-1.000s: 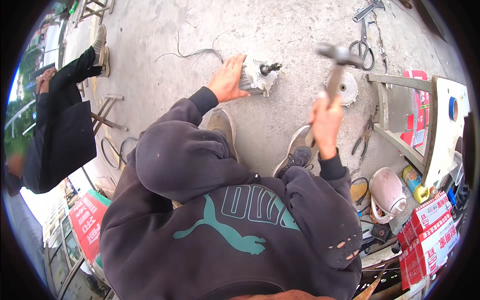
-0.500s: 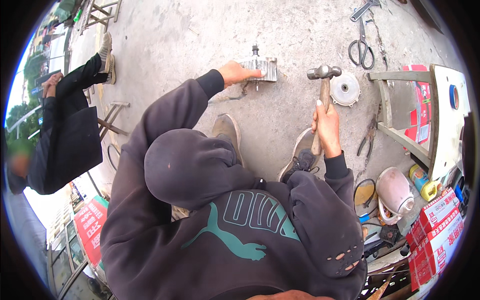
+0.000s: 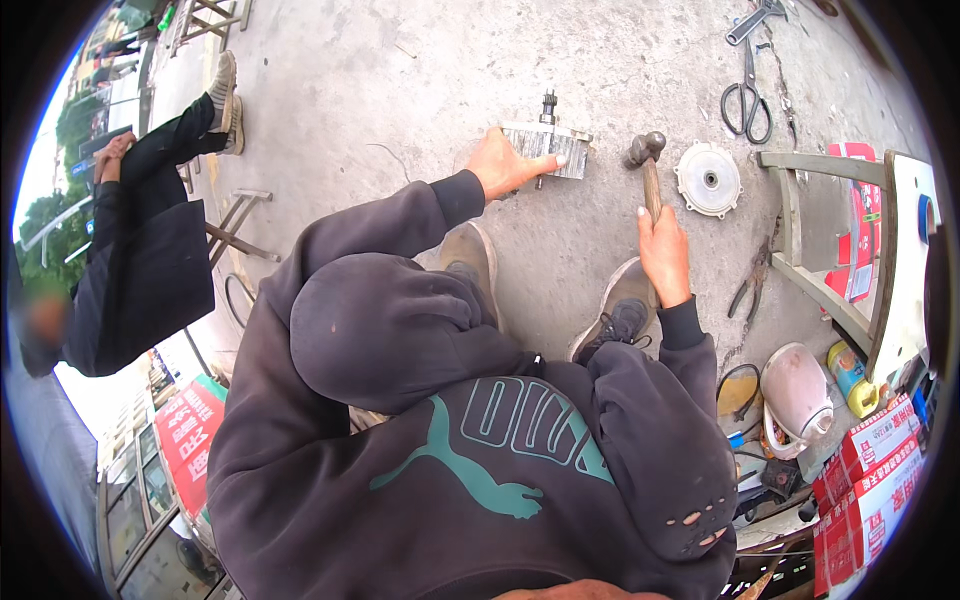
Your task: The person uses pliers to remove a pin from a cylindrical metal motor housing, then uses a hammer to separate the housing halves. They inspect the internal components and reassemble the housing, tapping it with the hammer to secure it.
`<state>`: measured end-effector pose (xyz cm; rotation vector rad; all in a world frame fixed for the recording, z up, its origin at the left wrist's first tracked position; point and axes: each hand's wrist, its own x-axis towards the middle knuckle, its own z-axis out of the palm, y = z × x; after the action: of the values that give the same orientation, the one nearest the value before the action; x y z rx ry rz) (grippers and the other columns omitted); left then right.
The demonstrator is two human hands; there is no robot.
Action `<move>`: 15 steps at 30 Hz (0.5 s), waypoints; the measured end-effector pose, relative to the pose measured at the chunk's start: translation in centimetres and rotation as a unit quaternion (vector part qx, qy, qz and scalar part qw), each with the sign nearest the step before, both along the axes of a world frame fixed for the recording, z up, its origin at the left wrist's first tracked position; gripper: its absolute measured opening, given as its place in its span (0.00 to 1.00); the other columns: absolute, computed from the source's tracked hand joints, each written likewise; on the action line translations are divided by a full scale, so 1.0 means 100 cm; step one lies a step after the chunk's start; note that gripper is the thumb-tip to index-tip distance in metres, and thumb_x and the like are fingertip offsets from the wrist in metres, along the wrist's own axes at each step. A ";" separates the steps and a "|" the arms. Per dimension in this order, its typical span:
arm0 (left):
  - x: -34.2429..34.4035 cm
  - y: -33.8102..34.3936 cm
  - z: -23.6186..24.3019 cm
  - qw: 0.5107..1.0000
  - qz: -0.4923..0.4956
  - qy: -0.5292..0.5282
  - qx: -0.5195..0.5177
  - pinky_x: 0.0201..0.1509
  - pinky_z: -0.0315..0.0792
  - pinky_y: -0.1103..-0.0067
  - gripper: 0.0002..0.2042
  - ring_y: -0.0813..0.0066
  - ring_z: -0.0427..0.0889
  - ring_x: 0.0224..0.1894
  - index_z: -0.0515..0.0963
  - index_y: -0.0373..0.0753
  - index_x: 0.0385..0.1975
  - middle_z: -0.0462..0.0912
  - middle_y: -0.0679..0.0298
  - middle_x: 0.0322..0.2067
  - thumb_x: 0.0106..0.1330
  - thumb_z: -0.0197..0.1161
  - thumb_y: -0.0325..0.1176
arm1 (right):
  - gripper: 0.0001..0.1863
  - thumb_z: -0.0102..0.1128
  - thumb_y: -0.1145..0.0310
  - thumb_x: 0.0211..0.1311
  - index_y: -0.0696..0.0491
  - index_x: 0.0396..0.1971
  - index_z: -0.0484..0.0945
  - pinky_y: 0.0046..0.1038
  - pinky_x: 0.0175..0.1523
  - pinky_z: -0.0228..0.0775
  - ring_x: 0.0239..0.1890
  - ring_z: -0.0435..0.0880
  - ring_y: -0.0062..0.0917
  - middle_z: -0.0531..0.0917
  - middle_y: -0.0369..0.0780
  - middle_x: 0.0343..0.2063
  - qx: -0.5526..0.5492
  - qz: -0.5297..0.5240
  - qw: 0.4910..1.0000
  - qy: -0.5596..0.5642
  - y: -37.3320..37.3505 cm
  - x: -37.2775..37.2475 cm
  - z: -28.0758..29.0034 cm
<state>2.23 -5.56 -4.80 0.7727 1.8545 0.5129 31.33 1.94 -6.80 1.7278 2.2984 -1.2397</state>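
Note:
My left hand [image 3: 502, 168] grips a finned, silvery metal motor part [image 3: 570, 150] low over the concrete, thumb across its face. A dark toothed shaft [image 3: 549, 106] sticks out of the part's far side, and a short end shows on the near side. To the right, my right hand [image 3: 664, 252] is closed round the wooden handle of a ball-peen hammer [image 3: 646, 150]. The hammer's head is apart from the motor part, between it and a round metal cover [image 3: 710, 180] lying on the ground.
Scissors [image 3: 757, 122] and an adjustable wrench [image 3: 755, 20] lie far right; pliers [image 3: 748, 288] lie nearer. A wooden stool [image 3: 825, 163], a pinkish kettle [image 3: 793, 385], a yellow bottle [image 3: 853, 378] and red-white boxes [image 3: 870, 470] line the right. Another person [image 3: 145, 260] sits at left.
The view has shifted, moving the ground things rightward in the picture. The hammer has turned in my right hand and come a little left relative to the cover. Both grips are kept.

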 end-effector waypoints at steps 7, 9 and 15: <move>-0.011 0.001 -0.017 1.000 -0.016 0.009 -0.003 0.56 0.77 0.70 0.51 0.55 0.83 0.52 0.66 0.14 0.53 0.80 0.37 0.50 0.47 0.80 0.59 | 0.14 0.56 0.60 0.72 0.57 0.38 0.69 0.52 0.36 0.75 0.31 0.84 0.54 0.85 0.53 0.27 0.114 0.091 0.988 -0.058 -0.004 0.004 0.007; -0.008 0.003 0.005 0.999 -0.013 -0.029 0.010 0.54 0.78 0.72 0.47 0.59 0.83 0.51 0.66 0.17 0.55 0.80 0.41 0.50 0.50 0.80 0.55 | 0.14 0.56 0.60 0.72 0.56 0.38 0.69 0.52 0.36 0.75 0.31 0.84 0.54 0.85 0.53 0.27 0.114 0.088 0.988 -0.058 -0.005 0.012 0.001; -0.028 -0.007 0.002 0.996 0.010 -0.087 0.027 0.52 0.78 0.75 0.39 0.71 0.82 0.50 0.67 0.28 0.62 0.81 0.52 0.53 0.57 0.79 0.45 | 0.14 0.56 0.60 0.72 0.56 0.38 0.69 0.52 0.35 0.74 0.31 0.85 0.53 0.84 0.52 0.26 0.107 0.098 0.987 -0.074 0.003 0.008 0.002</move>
<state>-0.52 -6.27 -4.60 0.7222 1.6937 0.6268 32.13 2.27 -6.61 1.5387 2.5140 -0.8299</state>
